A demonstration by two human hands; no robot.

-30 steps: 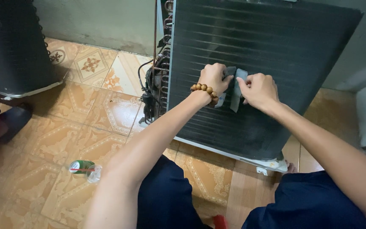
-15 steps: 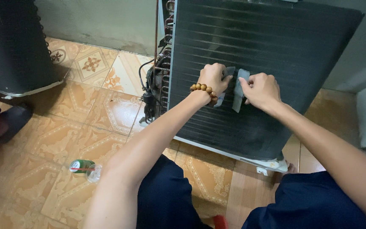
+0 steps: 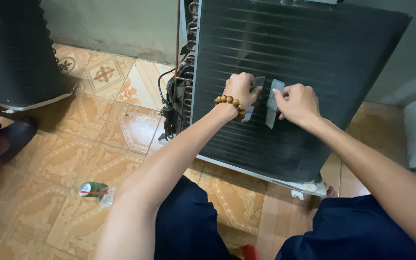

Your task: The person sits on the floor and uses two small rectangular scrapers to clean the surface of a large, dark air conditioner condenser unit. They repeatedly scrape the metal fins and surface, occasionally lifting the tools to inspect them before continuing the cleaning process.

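Left hand (image 3: 240, 89): fist closed on a grey tool (image 3: 252, 98), pressed against the dark finned coil; a band of brown wooden beads (image 3: 230, 102) sits on the wrist
Right hand (image 3: 297, 102): fingers curled, thumb and forefinger pinched on the top of a second grey comb-like tool (image 3: 273, 102), which lies flat on the fins
Tools: side by side near the middle of the coil, close but whether they touch cannot be told
Finned coil (image 3: 309, 62): large black panel of an air-conditioner unit, tilted away from the person, pale base edge along the bottom
Pipes and wires (image 3: 176, 94): copper tubing and black cable bunched at the coil's left edge, just beside the left wrist
Second dark unit (image 3: 13, 53): stands well apart at the far left
Bottle (image 3: 95, 191): small, clear, green label with a red band, lying on its side on the floor by the left elbow
Floor (image 3: 97, 135): patterned orange tiles
Knees (image 3: 188, 221): dark blue trousers, close under the coil's base
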